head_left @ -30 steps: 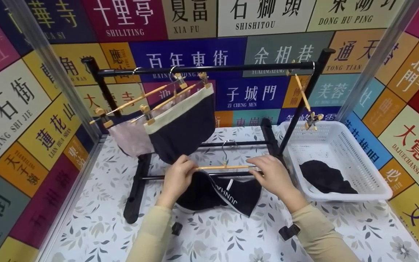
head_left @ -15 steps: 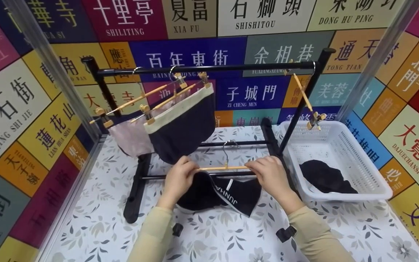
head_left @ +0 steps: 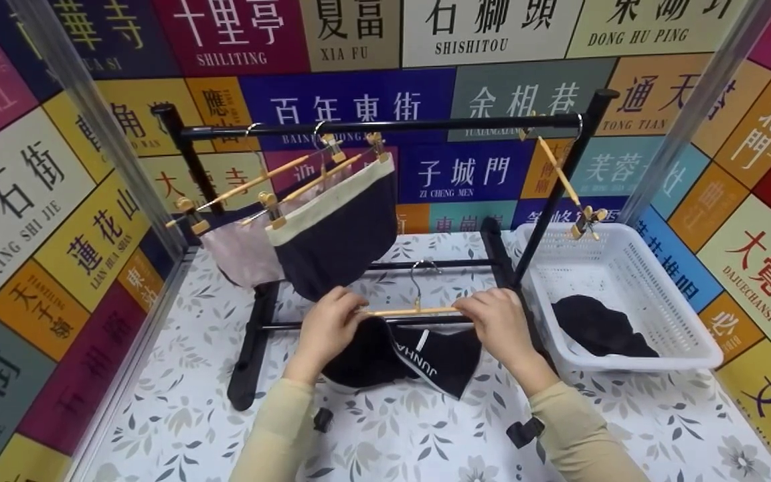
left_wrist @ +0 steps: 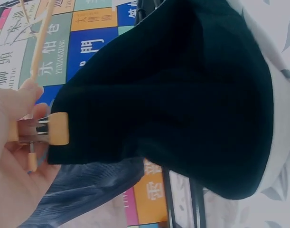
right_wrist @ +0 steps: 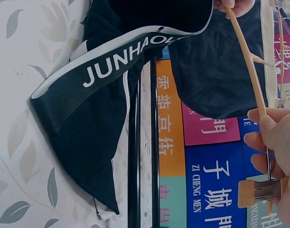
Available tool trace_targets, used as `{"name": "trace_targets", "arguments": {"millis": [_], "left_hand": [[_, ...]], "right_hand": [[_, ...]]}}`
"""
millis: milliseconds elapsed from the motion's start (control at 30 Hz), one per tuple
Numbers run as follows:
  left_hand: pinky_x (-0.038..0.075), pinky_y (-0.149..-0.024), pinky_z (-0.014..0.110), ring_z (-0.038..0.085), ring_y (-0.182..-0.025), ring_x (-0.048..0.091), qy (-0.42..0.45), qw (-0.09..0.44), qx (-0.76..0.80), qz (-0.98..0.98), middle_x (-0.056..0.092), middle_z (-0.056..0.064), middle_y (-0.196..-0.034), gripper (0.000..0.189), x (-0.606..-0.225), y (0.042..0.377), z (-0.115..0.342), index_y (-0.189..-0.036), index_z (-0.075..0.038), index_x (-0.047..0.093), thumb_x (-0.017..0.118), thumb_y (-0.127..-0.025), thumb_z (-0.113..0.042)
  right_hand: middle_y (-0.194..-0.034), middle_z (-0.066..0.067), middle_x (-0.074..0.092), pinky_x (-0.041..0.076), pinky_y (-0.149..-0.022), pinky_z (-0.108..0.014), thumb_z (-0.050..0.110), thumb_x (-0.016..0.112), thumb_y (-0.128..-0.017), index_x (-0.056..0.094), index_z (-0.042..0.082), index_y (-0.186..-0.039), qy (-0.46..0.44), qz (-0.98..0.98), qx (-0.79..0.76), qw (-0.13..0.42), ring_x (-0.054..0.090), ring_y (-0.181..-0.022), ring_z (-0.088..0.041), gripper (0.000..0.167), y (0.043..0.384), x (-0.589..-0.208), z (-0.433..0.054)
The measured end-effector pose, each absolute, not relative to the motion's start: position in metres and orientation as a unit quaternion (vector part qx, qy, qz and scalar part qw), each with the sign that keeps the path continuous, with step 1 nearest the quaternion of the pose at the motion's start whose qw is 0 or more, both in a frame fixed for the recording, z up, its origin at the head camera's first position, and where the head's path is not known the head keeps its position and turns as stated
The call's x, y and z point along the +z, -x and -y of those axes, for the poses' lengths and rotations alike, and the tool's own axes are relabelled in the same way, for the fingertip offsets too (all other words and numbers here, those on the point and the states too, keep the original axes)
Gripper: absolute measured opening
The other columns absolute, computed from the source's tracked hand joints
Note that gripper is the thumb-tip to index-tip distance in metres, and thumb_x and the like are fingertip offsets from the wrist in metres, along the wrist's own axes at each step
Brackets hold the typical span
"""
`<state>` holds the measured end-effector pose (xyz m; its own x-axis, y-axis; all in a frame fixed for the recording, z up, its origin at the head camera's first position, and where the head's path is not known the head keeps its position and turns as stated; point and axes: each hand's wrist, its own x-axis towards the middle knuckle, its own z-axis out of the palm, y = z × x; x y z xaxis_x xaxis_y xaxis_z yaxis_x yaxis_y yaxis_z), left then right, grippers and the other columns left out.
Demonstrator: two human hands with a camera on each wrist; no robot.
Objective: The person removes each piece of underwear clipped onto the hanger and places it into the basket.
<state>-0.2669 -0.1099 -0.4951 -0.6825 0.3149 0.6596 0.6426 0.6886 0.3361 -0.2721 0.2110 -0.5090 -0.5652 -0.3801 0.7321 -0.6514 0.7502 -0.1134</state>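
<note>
A small wooden clip hanger (head_left: 404,311) with a metal hook is held level between both hands. My left hand (head_left: 332,325) pinches its left end. There a wooden clip (left_wrist: 58,128) grips one edge of black underpants (head_left: 449,365) with a white-lettered waistband. The underpants hang down towards the table, their lettered side drooping loose. My right hand (head_left: 500,325) pinches the hanger's right end with thumb and fingers. Beside that hand, the right clip (right_wrist: 261,195) has no cloth in it.
A black rack (head_left: 425,126) stands behind the hands. On its left hang dark shorts (head_left: 338,231) and a pinkish garment (head_left: 241,254); on its right, a bare hanger (head_left: 557,167). A white basket (head_left: 687,328) at right holds black cloth (head_left: 600,325).
My right hand has shifted left and closed its fingers on the hanger's right end. The left hand and the underpants have hardly moved. The bare hanger on the rack has swung slightly.
</note>
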Motion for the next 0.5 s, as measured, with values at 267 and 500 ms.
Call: {"name": "trace_targets", "arguments": {"millis": [267, 500], "left_hand": [[0.049, -0.073, 0.045, 0.025, -0.084, 0.062, 0.278, 0.286, -0.226, 0.889, 0.065, 0.004, -0.095, 0.03, -0.477, 0.265, 0.12, -0.108, -0.011, 0.071, 0.08, -0.082, -0.021], [0.047, -0.073, 0.049, 0.028, -0.088, 0.061, 0.275, 0.277, -0.195, 0.9, 0.066, 0.004, -0.096, 0.034, -0.471, 0.262, 0.128, -0.11, -0.01, 0.07, 0.081, -0.082, -0.024]], "right_hand": [[-0.08, 0.001, 0.067, 0.041, -0.081, -0.05, 0.009, 0.072, -0.084, 0.074, 0.018, -0.092, -0.295, 0.866, 0.193, 0.356, 0.056, -0.073, -0.026, 0.012, 0.271, -0.511, -0.213], [-0.08, 0.001, 0.068, 0.042, -0.08, -0.05, 0.012, 0.071, -0.086, 0.074, 0.017, -0.092, -0.292, 0.866, 0.196, 0.355, 0.057, -0.074, -0.026, 0.009, 0.271, -0.514, -0.213]]}}
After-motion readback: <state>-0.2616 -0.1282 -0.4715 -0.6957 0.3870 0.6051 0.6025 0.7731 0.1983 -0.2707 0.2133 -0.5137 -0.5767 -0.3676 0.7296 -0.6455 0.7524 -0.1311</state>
